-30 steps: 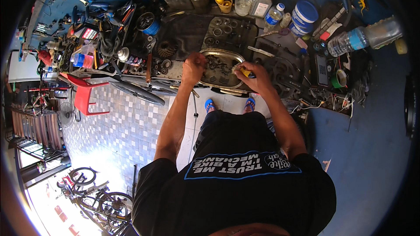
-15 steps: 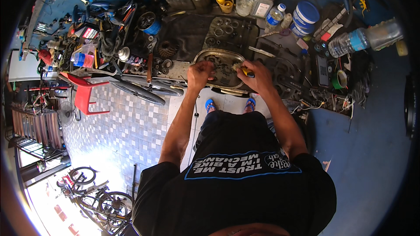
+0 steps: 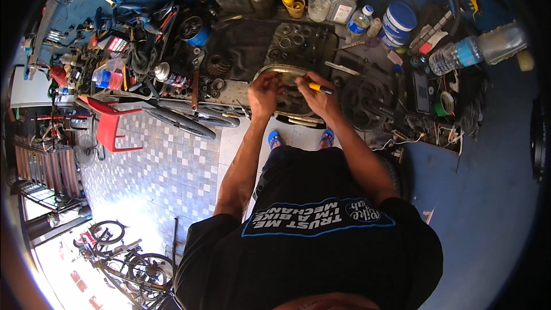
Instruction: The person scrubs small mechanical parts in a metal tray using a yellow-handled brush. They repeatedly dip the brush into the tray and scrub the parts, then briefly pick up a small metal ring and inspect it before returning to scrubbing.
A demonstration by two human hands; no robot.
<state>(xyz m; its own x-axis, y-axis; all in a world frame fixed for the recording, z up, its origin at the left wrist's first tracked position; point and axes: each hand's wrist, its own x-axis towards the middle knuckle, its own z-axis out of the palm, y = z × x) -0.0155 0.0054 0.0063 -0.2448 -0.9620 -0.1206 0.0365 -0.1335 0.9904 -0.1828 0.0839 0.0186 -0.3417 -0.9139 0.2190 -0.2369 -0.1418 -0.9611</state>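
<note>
Both of my hands are over a shallow metal tray (image 3: 317,74) at the front edge of the cluttered workbench. My right hand (image 3: 317,99) is closed round a brush (image 3: 319,88); its yellow and black handle sticks out to the right, and its bristle end is hidden by my fingers. On the tray's left side, my left hand (image 3: 263,94) has its fingers curled together in a pinch. Whatever they hold is too small and dark to make out. Small dark parts lie in the tray, partly covered by my hands.
Behind the tray, a flat pan (image 3: 310,40) carries several rings. A sprocket cassette (image 3: 218,64) and spray can (image 3: 163,72) are to the left; a crankset (image 3: 367,100) lies right. Bottles and a blue tub (image 3: 398,20) line the back. A red chair (image 3: 110,123) stands left.
My right hand has moved left and slightly up, closer to my left hand, and the brush handle now points out to the right. My left hand has shifted only a little.
</note>
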